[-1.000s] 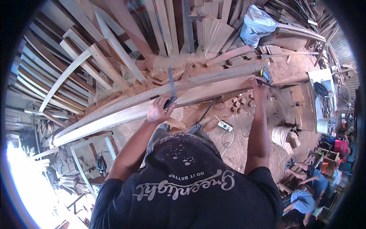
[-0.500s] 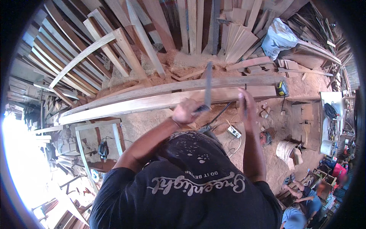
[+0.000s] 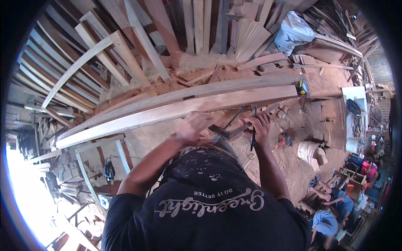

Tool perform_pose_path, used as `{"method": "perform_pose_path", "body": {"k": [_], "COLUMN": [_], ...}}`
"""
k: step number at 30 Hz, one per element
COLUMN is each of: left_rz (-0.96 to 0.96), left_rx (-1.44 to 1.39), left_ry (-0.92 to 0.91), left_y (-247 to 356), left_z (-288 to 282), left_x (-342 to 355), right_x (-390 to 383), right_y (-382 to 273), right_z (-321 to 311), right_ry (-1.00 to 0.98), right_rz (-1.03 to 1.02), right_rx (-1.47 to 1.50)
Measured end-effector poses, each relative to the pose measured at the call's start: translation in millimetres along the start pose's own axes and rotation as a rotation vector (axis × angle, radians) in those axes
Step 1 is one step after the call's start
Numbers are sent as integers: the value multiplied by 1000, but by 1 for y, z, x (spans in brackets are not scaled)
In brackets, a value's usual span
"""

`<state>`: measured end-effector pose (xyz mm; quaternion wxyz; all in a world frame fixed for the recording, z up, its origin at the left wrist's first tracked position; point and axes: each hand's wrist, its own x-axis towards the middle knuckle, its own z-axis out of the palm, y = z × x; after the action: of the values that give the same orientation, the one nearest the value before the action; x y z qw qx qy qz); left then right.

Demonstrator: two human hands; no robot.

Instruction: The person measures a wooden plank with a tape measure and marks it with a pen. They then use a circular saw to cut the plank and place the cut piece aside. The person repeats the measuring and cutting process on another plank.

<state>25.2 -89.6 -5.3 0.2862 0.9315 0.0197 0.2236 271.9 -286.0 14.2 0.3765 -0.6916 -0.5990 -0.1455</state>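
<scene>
My right hand point(image 3: 259, 124) grips a dark angled measuring square point(image 3: 230, 135) and a slim black pencil or pen point(image 3: 253, 140), held low in front of my body. My left hand point(image 3: 192, 127) is smeared by motion at the square's left end; I cannot tell whether it touches it. Just beyond both hands, a long pale board point(image 3: 243, 97) lies alongside a weathered, slightly curved beam point(image 3: 251, 83). A yellow-and-black tape measure point(image 3: 302, 87) rests at their right end.
Timber pieces point(image 3: 153, 54) lean along the back, near a white sack point(image 3: 291, 31). A frame point(image 3: 79, 167) stands lower left. At right are a bucket point(image 3: 309, 154), a red tool point(image 3: 284, 140) and a white table point(image 3: 349, 121). Co-workers point(image 3: 324, 224) are at lower right.
The square has swung down from above the board and is now in my right hand beside the pencil. My left hand has loosened from its grip on it and is blurred.
</scene>
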Motion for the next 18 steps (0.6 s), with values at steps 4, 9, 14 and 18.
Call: {"method": "perform_pose_path", "body": {"k": [4, 9, 14, 18], "left_rz": [-294, -416, -403, -364], "left_rx": [399, 365, 302, 304], "left_ry": [76, 62, 116, 122], "left_y": [-35, -79, -88, -94], "left_z": [-14, -21, -15, -16], "left_x": [-32, -49, -54, -57], "right_x": [-29, -63, -89, -104], "right_y": [-5, -28, -42, -55], "right_z": [-1, 15, 32, 33], "right_ry": [42, -90, -171, -253], "right_rz": [134, 318, 400, 509], "right_rx": [-20, -7, 124, 152]}}
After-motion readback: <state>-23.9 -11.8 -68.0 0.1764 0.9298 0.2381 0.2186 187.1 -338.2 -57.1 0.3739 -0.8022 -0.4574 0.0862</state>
